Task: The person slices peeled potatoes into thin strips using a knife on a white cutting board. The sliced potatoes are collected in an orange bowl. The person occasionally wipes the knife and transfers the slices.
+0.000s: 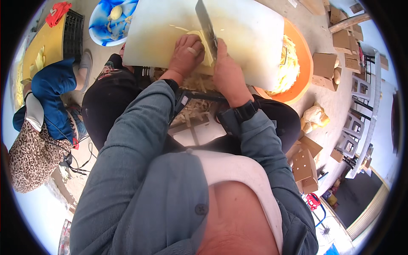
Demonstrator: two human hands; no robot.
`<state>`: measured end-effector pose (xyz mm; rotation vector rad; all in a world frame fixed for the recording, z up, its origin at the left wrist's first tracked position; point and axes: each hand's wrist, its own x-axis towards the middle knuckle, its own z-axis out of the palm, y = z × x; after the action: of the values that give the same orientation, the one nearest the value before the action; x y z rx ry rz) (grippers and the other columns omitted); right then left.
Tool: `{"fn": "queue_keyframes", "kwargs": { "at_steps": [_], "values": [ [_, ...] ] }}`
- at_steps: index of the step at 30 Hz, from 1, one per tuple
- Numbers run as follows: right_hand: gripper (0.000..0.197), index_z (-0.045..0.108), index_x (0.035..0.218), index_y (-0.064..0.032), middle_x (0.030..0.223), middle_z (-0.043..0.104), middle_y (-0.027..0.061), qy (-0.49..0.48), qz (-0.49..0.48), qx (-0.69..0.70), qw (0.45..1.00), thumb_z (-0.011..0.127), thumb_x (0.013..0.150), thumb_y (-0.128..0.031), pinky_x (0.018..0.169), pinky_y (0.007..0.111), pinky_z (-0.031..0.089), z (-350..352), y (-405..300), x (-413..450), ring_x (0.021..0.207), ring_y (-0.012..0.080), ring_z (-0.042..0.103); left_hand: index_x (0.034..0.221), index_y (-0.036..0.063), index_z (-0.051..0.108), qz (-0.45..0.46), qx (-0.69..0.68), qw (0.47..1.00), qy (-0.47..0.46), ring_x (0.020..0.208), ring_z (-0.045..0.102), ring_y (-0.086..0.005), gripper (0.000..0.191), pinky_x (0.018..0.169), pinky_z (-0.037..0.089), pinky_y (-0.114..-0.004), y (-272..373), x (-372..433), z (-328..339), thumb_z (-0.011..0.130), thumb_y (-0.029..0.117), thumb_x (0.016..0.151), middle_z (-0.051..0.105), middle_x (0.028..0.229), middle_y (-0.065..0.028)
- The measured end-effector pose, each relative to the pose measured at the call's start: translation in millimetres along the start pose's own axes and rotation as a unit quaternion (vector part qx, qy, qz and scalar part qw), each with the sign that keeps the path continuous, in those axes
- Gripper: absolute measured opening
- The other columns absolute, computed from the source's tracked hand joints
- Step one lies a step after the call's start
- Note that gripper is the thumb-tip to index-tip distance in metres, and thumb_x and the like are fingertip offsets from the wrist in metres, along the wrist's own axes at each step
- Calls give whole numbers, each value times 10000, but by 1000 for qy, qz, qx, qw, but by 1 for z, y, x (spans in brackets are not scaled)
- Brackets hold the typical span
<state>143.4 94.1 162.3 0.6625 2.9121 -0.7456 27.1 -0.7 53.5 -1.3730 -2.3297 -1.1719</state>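
On a large white cutting board (251,41) lies a pale yellow vegetable cut in slices (204,47); its exact kind is unclear. My left hand (188,54), with a ring on one finger, presses the slices down with curled fingertips. My right hand (229,70) grips a cleaver (206,22), its forefinger laid along the blade. The blade stands on edge against the right side of the slices, just beside my left fingers. A few thin strips (181,28) lie loose beyond my left hand. The cleaver's handle is hidden in my palm.
An orange basin (304,60) of pale shreds stands at the board's right. Left of the board is a blue-and-white basin (105,32) holding a peeled round vegetable (116,12). A co-worker in blue trousers (52,95) sits at a yellow board (47,41). Cardboard boxes (323,65) line the right.
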Motion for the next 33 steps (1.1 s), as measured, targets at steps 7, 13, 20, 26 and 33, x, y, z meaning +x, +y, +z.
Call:
{"fn": "queue_keyframes", "kwargs": {
  "at_steps": [7, 13, 20, 26, 33],
  "values": [
    [671, 258, 1398, -20, 916, 621, 296, -11, -29, 9, 999, 540, 795, 61, 715, 515, 490, 26, 18, 1, 858, 476, 607, 871, 97, 613, -8, -7, 1000, 2, 1045, 535, -286, 147, 939, 410, -413, 0, -1, 3, 694, 126, 752, 574, 1032, -53],
    [722, 249, 1396, -20, 935, 624, 289, -5, -25, -7, 1000, 585, 762, 54, 726, 513, 497, 30, 19, 0, 863, 474, 609, 902, 92, 589, -11, -22, 1000, -10, 1049, 518, -320, 171, 918, 403, -417, 3, -1, -2, 685, 112, 762, 569, 1067, -77],
    [696, 243, 1394, 3, 926, 630, 283, -23, -11, -25, 999, 552, 773, 64, 714, 508, 504, 24, 12, 0, 835, 458, 622, 917, 145, 624, 18, -9, 999, 38, 1043, 532, -261, 189, 932, 377, -426, -2, 1, -13, 686, 153, 739, 585, 1059, -25],
    [693, 247, 1400, -6, 894, 633, 282, -16, -14, -26, 999, 550, 780, 60, 710, 511, 499, 24, 12, -1, 836, 457, 623, 902, 177, 629, -12, 28, 1000, 8, 1026, 530, -242, 172, 870, 375, -408, -8, -8, -13, 690, 184, 742, 590, 1070, 18],
    [711, 268, 1431, -16, 969, 625, 243, 26, -21, -20, 999, 556, 785, 56, 710, 481, 524, -3, -11, -6, 838, 415, 640, 891, 181, 631, -21, 18, 1000, 14, 1030, 531, -235, 179, 850, 388, -412, -12, -12, -3, 705, 190, 728, 588, 1069, 25]
  ]
}}
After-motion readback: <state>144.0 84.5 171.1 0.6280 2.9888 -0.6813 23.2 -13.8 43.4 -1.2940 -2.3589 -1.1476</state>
